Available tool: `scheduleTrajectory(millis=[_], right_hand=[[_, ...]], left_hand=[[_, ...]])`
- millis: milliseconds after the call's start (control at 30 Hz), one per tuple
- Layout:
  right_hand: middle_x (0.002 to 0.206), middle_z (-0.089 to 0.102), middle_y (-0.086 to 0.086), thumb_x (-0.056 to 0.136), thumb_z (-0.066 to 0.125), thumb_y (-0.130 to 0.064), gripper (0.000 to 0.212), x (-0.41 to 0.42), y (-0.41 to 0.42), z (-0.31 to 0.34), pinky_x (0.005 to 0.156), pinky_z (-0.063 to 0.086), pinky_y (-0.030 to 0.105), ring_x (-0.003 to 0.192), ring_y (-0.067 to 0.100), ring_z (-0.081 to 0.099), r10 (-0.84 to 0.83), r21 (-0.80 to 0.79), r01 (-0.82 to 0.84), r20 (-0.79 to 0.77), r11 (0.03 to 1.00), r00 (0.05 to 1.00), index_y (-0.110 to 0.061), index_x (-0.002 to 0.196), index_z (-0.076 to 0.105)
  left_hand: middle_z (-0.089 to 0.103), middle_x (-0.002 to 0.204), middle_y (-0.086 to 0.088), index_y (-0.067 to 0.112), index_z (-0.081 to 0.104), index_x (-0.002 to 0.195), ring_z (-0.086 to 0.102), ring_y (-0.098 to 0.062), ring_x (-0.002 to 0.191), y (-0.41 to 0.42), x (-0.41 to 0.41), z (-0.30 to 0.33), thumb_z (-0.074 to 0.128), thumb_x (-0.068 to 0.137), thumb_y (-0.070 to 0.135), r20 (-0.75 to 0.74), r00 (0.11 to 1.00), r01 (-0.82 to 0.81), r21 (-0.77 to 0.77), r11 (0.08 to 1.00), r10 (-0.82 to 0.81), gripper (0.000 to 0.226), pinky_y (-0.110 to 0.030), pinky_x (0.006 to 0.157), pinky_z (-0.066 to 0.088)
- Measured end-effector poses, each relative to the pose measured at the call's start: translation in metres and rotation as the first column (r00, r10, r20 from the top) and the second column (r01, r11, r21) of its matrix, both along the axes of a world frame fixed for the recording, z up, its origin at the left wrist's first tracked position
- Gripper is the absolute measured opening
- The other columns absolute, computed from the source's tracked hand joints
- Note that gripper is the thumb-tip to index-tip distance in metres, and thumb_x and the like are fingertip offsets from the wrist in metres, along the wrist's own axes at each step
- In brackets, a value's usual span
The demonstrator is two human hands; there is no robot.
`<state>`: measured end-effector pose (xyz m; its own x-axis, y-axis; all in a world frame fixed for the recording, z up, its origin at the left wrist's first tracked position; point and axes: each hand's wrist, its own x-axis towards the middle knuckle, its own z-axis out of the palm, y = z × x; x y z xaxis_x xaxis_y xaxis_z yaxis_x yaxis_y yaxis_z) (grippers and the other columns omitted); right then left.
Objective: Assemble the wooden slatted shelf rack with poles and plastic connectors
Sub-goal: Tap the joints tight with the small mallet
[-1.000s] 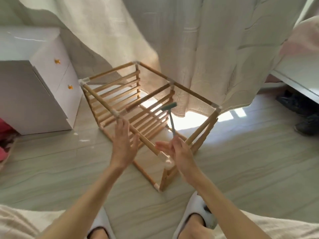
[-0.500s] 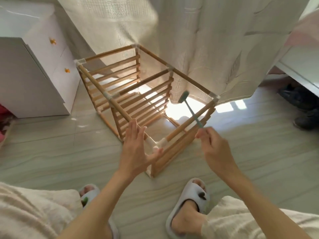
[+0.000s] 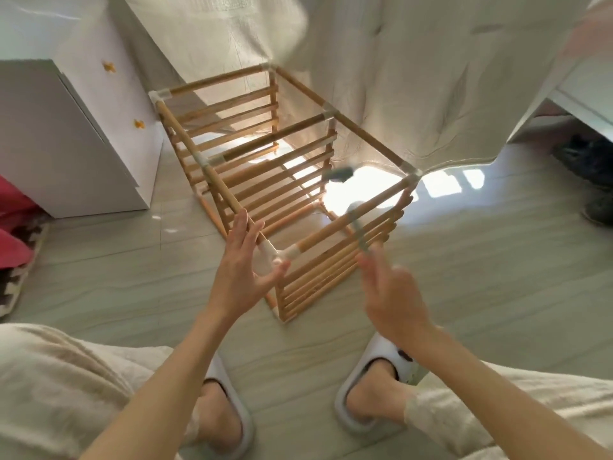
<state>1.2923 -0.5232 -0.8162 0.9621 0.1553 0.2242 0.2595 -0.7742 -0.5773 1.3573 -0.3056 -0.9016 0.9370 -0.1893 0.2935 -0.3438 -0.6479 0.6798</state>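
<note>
Left hand (image 3: 243,277), fingers straight and spread, thumb hooked under, braced against white plastic corner connector (image 3: 270,257) at near top corner of rack, lower centre of frame. Right hand (image 3: 391,293), blurred, pinching thin handle of small grey-green rubber mallet (image 3: 338,174), head raised over right-hand top pole (image 3: 351,217), centre right of frame; exact finger curl too smeared to read.

Light wooden slatted shelf rack (image 3: 282,180) standing on pale tiled floor (image 3: 464,260) at centre of frame, close to white cabinet (image 3: 66,144) at left and cream curtain (image 3: 414,78) at top. Frame already closed into box: top poles joined at all visible corners and mid-points by white connectors, slatted panels in place at far end, middle and near right side, bottom poles seated at floor level.

Judged nearly complete. Seemingly only tapping joints fully home left, near corner connector likely next under mallet. No loose poles or spare connectors visible on floor. Seating depth of far joints too small to tell.
</note>
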Motion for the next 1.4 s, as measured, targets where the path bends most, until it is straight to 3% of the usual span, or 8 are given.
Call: scheduleTrajectory(millis=[67, 267, 400, 567, 733, 900, 1133, 1400], right_hand=[[0.056, 0.038, -0.012, 0.1, 0.023, -0.038, 0.03, -0.006, -0.005, -0.015, 0.053, 0.037, 0.028, 0.053, 0.011, 0.048, -0.005, -0.347, -0.1, -0.287, 0.933, 0.958, -0.031, 0.072, 0.028], [0.043, 0.03, -0.011, 0.097, 0.028, -0.037, 0.025, 0.012, -0.006, 0.023, 0.036, 0.024, 0.016, 0.034, 0.009, 0.031, -0.064, 0.269, 0.021, 0.152, 0.963, 0.986, -0.032, 0.074, 0.036], [0.055, 0.039, -0.011, 0.1, 0.024, -0.038, 0.032, 0.002, -0.014, -0.011, 0.05, 0.041, 0.024, 0.045, 0.004, 0.038, 0.018, -0.305, -0.11, -0.289, 0.946, 0.957, -0.027, 0.072, 0.034], [0.042, 0.032, -0.008, 0.099, 0.029, -0.032, 0.03, 0.007, -0.012, 0.015, 0.036, 0.024, 0.019, 0.035, 0.008, 0.032, -0.14, 0.362, 0.1, 0.085, 0.927, 0.986, -0.032, 0.071, 0.039], [0.055, 0.043, -0.008, 0.1, 0.03, -0.037, 0.037, 0.007, -0.026, -0.023, 0.054, 0.03, 0.025, 0.047, 0.005, 0.037, -0.115, -0.156, 0.063, -0.356, 0.986, 0.927, -0.024, 0.066, 0.037], [0.05, 0.038, -0.007, 0.099, 0.035, -0.032, 0.031, 0.028, -0.038, 0.008, 0.045, 0.029, 0.023, 0.039, 0.004, 0.033, -0.211, 0.256, 0.279, -0.263, 0.925, 0.941, -0.014, 0.077, 0.048], [0.062, 0.047, -0.006, 0.1, 0.033, -0.029, 0.027, 0.048, -0.048, 0.031, 0.059, 0.034, 0.03, 0.061, 0.017, 0.047, -0.298, 0.057, 0.311, -0.168, 0.949, 0.94, -0.018, 0.087, 0.054], [0.064, 0.057, 0.008, 0.1, 0.031, -0.024, 0.03, 0.065, -0.054, 0.022, 0.05, 0.034, 0.032, 0.057, 0.033, 0.055, -0.422, 0.019, 0.428, 0.217, 0.904, 0.88, -0.002, 0.095, 0.05]], left_hand=[[0.008, 0.156, -0.002, 0.012, 0.033, 0.141, 0.002, -0.012, 0.144, 0.0, -0.001, -0.002, 0.05, 0.078, 0.059, 0.009, 1.0, 0.004, -0.023, 1.0, -0.004, 0.08, -0.047, 0.115, 0.02], [0.012, 0.156, -0.007, 0.012, 0.036, 0.138, 0.007, -0.019, 0.144, -0.004, 0.003, -0.001, 0.052, 0.079, 0.056, 0.034, 0.999, 0.001, -0.048, 0.999, 0.001, 0.075, -0.054, 0.111, 0.026], [0.009, 0.156, -0.004, 0.01, 0.036, 0.138, 0.005, -0.017, 0.145, -0.005, 0.003, -0.003, 0.052, 0.078, 0.056, 0.029, 1.0, -0.004, -0.043, 0.999, 0.005, 0.077, -0.053, 0.111, 0.025], [0.009, 0.156, -0.003, 0.011, 0.037, 0.138, 0.005, -0.017, 0.144, -0.005, 0.002, -0.002, 0.051, 0.078, 0.056, 0.009, 1.0, -0.023, -0.031, 0.999, 0.023, 0.076, -0.052, 0.111, 0.026], [0.005, 0.154, 0.004, 0.014, 0.034, 0.141, 0.001, -0.013, 0.144, 0.008, 0.003, 0.005, 0.045, 0.076, 0.062, -0.009, 1.0, -0.012, 0.092, 0.996, 0.013, 0.081, -0.037, 0.115, 0.01], [0.015, 0.153, 0.002, 0.016, 0.037, 0.14, 0.004, -0.008, 0.143, 0.04, 0.011, 0.014, 0.035, 0.085, 0.048, 0.064, 0.993, -0.113, 0.246, 0.963, 0.1, 0.063, -0.034, 0.116, -0.006], [0.047, 0.133, -0.016, 0.006, 0.037, 0.139, 0.042, -0.031, 0.125, -0.016, 0.018, 0.03, 0.058, 0.083, 0.006, 0.14, 0.985, -0.145, 0.369, 0.918, 0.099, 0.06, -0.051, 0.107, 0.034], [0.042, 0.132, -0.006, 0.022, 0.035, 0.141, 0.025, -0.025, 0.131, -0.024, 0.023, 0.022, 0.057, 0.083, 0.014, 0.038, 0.985, -0.171, 0.332, 0.928, 0.167, 0.063, -0.041, 0.117, 0.011]])
